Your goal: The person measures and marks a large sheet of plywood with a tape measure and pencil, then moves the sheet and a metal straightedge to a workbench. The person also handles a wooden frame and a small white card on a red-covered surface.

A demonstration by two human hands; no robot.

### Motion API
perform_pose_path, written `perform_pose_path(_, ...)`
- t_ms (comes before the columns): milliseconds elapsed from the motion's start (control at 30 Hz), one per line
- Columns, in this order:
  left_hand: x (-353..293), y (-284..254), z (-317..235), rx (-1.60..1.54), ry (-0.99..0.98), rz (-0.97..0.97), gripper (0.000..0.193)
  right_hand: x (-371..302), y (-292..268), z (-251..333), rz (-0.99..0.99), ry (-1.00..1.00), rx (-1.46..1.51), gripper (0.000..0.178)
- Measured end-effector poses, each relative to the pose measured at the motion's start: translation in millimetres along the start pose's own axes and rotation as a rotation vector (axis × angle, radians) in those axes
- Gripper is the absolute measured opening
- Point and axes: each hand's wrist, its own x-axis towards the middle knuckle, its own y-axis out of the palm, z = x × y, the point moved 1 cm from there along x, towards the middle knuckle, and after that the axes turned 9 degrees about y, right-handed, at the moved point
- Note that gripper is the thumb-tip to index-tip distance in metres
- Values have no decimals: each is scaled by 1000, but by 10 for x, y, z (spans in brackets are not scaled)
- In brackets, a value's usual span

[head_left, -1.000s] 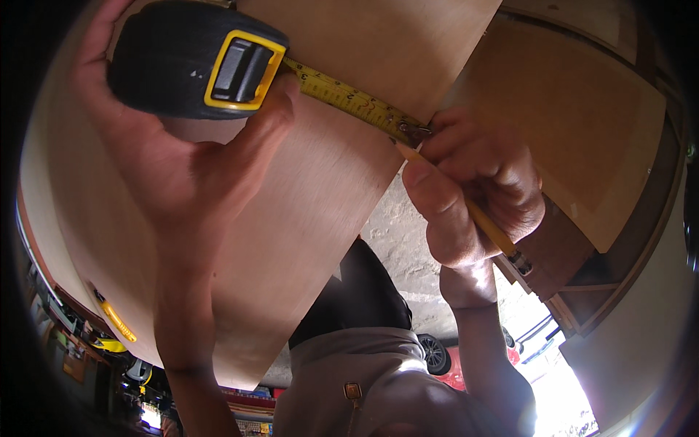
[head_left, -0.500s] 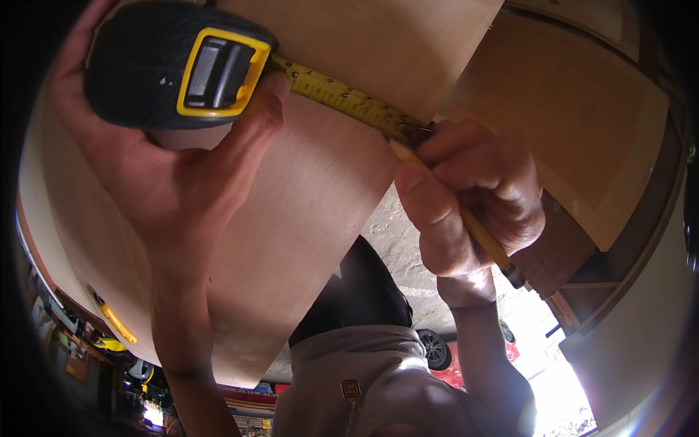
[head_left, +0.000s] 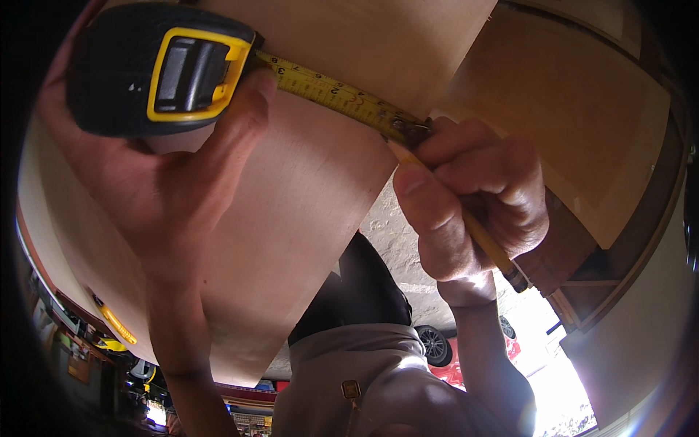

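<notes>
My left hand [head_left: 167,175] is wrapped round a black and yellow tape measure [head_left: 109,69], its thumb beside the mouth where the blade comes out. The yellow blade [head_left: 328,91] runs out to the right across a pale plywood sheet [head_left: 291,189]. Its metal end hook [head_left: 415,130] lies near the sheet's right edge, by the fingertips of my right hand [head_left: 480,197]. Those fingers are closed round a yellow pencil [head_left: 484,240], its sharpened tip pointing at the sheet just under the blade's end. The far fingers of the left hand are hidden behind the case.
A brown board [head_left: 568,124] in a wooden frame stands at the right. Rough concrete floor [head_left: 393,226] shows past the sheet's edge. A yellow-handled tool [head_left: 116,324] lies at the sheet's left edge. A red car [head_left: 453,364] appears in the background near bright daylight.
My left hand and the tape case have shifted slightly left and down, with a little more blade showing. My right hand and the pencil have barely moved.
</notes>
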Motion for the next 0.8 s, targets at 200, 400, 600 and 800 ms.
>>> perform_pose_path(200, -8, -18, 15, 12, 7, 22, 79, 28, -1, -34, 15, -54, 1, 23)
perform_pose_path(400, -18, -27, 39, 17, 21, 16, 79, 37, -4, -46, 31, -77, 31, 22)
perform_pose_path(600, -6, -47, 53, 37, 44, 35, 78, 43, -24, -65, 69, -81, 39, 22)
perform_pose_path(800, -12, -22, 21, 23, 6, 22, 76, 38, -22, -70, 70, -102, 25, 22)
